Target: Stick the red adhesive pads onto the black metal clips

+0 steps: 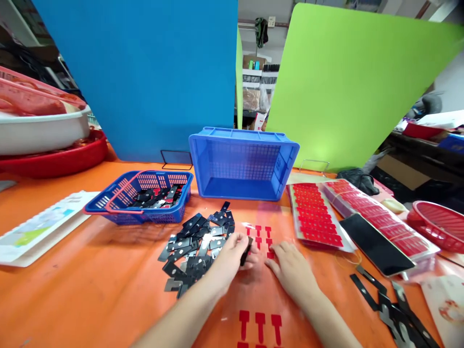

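Note:
My left hand (234,253) is closed on a small black flat metal piece (246,251), held tilted between thumb and fingers. A heap of similar black metal pieces (195,253) lies just left of it. My right hand (292,268) rests on a clear sheet, its thumb and forefinger apart on either side of a red T-shaped sticker (270,254). More red T-shaped stickers (260,326) sit in rows on the sheet, both beyond my hands and nearer to me.
Behind the heap stands a blue basket (174,216) containing more pieces. A blue crate (237,189) lies on its side at the back. To the right are red sticker sheets (315,212), a phone (377,244), loose dark metal strips (398,309) and a red basket (438,227).

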A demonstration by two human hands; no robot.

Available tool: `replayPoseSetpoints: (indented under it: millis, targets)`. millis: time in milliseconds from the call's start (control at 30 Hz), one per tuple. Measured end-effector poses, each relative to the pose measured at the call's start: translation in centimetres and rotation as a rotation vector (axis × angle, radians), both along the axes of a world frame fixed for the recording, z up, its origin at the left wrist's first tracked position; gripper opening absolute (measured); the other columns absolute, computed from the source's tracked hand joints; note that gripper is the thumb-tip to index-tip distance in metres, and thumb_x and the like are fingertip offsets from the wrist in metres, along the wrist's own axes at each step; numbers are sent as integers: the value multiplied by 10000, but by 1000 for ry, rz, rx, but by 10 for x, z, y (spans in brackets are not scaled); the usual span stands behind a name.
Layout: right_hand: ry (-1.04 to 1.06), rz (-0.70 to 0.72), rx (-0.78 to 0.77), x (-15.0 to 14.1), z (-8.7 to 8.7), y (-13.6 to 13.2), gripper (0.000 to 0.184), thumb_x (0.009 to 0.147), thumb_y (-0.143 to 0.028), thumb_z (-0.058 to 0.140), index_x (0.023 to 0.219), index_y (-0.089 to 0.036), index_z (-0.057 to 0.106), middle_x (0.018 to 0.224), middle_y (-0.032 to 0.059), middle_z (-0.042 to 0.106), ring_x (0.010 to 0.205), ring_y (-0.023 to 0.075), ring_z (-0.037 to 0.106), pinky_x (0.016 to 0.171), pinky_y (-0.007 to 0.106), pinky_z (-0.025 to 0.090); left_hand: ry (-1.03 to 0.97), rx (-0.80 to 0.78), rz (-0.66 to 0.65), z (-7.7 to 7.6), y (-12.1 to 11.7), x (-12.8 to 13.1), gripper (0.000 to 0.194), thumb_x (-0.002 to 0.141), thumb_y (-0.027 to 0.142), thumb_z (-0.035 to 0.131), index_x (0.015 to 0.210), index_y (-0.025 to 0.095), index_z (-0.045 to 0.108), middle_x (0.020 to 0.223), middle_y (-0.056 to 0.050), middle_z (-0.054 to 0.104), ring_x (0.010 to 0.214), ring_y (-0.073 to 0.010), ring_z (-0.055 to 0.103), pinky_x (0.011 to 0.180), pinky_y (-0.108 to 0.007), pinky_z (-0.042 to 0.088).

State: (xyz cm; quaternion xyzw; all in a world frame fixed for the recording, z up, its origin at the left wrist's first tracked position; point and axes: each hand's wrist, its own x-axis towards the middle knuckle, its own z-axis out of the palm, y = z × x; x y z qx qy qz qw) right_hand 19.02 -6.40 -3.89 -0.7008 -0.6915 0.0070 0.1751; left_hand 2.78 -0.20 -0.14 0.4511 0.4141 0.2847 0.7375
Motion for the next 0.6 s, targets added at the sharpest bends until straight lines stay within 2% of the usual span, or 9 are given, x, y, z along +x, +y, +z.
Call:
replayPoseSetpoints:
  millis: [100, 200, 367, 600]
  targets:
    - [-124, -69, 31, -6, -8, -3, 160, 818, -302, 430, 845, -191, 541, 808, 75, 560, 771, 231, 515, 689, 341, 385, -176, -164, 89, -20, -8, 19, 232, 742, 394, 503, 836, 187, 455, 841, -39, 586, 666, -105, 574, 588, -209, 428]
    - [-156, -74, 5, -8, -12, -3, 150, 832, -276, 402, 819, -186, 521, 795, 74, 553, 765, 229, 512, 694, 342, 382, -244, -190, 88, -33, -9, 21, 195, 724, 269, 546, 884, 169, 498, 907, -62, 587, 756, -105, 576, 696, -216, 432]
    - [-62, -113, -41, -3, -10, -5, 118, 810, -273, 431, 847, -197, 512, 810, 60, 560, 779, 217, 529, 679, 323, 383, -264, -212, 114, -40, -7, 17, 182, 750, 291, 518, 901, 193, 487, 1085, -83, 540, 930, -138, 541, 749, -247, 428]
    - [-51, -100, -89, -5, -4, -9, 108, 803, -239, 431, 846, -201, 522, 835, 68, 575, 796, 218, 541, 687, 322, 380, -223, -140, 94, -54, -7, 19, 195, 771, 333, 474, 928, 218, 483, 991, -52, 567, 921, -151, 535, 784, -294, 404]
